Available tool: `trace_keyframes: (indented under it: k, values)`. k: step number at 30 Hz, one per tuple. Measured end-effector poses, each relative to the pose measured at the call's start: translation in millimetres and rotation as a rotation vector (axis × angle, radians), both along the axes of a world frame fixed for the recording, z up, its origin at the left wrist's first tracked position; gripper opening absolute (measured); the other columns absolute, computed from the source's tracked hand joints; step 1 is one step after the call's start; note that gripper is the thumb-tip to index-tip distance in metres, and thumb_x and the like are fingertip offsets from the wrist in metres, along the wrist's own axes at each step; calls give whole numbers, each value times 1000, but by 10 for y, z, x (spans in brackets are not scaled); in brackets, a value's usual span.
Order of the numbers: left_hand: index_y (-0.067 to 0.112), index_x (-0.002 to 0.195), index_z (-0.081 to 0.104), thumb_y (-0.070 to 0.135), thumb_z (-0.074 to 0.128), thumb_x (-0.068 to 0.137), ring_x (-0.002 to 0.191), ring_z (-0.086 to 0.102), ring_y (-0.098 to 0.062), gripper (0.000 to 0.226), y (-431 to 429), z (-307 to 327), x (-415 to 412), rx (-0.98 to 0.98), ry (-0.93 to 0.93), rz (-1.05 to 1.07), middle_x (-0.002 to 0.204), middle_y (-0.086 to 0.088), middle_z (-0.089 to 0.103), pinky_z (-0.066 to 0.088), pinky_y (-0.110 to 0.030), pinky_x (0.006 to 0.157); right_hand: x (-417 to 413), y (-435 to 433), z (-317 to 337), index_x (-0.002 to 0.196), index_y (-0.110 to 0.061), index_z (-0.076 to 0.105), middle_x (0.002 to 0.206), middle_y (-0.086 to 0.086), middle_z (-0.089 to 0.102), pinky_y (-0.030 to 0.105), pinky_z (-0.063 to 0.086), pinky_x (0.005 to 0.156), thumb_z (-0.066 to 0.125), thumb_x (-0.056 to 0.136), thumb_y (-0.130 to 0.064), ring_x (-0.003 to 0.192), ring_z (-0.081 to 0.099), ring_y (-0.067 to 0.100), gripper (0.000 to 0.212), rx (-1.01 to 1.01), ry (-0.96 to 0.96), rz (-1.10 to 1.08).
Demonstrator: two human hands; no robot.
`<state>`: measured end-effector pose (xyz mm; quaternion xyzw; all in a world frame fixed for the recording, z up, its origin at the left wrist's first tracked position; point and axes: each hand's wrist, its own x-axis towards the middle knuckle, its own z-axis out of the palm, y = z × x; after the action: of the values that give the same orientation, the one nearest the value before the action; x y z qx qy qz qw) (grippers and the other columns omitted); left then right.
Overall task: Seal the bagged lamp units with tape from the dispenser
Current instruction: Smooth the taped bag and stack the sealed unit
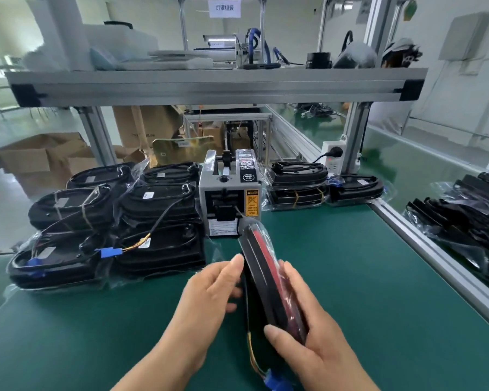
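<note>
Right hand [316, 342] | left hand [209, 300] | both grip bagged lamp unit [268, 277] | near tape dispenser [229, 198]

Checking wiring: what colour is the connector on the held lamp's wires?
The plastic connector is blue; head view, bottom edge.

Quick tally: one tape dispenser [229, 198], one bagged lamp unit [263, 277] held up front, looks like six more in the left pile [158, 204], three in the right group [296, 193], one power strip [332, 162]. Heap [463, 221] past the rail [423, 248]? Too tangled to count.
</note>
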<state>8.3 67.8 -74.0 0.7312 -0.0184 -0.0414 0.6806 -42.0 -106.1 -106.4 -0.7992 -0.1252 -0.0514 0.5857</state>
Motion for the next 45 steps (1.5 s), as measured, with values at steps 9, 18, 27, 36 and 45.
trace_keyframes:
  k: [9,18,27,36,45]
  values:
    - [55,120,50,11,88,65,106,60,-5,80,-9,-70,-62,332,-594,92,115,22,55,51,-21,86,88,65,231,145,-48,29,125,-31,54,27,52,98,92,40,-66,135,47,2,123,279,-74,39]
    - [27,120,53,6,86,59,107,57,1,72,-108,-466,-259,369,-840,99,118,9,56,45,-5,85,23,185,343,129,-40,49,124,-24,59,28,47,101,70,57,-72,116,56,-6,82,105,-29,-324]
    - [36,102,65,34,77,77,88,66,-11,27,-58,-130,-173,288,-722,-158,102,11,66,53,-17,72,96,67,427,115,-45,63,115,-32,67,-5,39,77,78,79,-48,103,61,-14,39,385,-113,-400]
    - [11,77,68,19,66,94,48,47,-6,19,15,150,1447,-246,301,405,62,1,60,41,-19,44,154,20,439,115,-46,67,105,-29,72,6,47,85,76,81,-45,102,65,-10,35,401,-175,-414]
    - [12,90,63,18,69,92,31,47,-2,9,-181,151,1899,-437,484,460,49,4,57,31,-11,32,150,-18,425,116,-38,65,101,-31,72,-3,42,78,67,70,-37,96,67,-11,46,395,-174,-383]
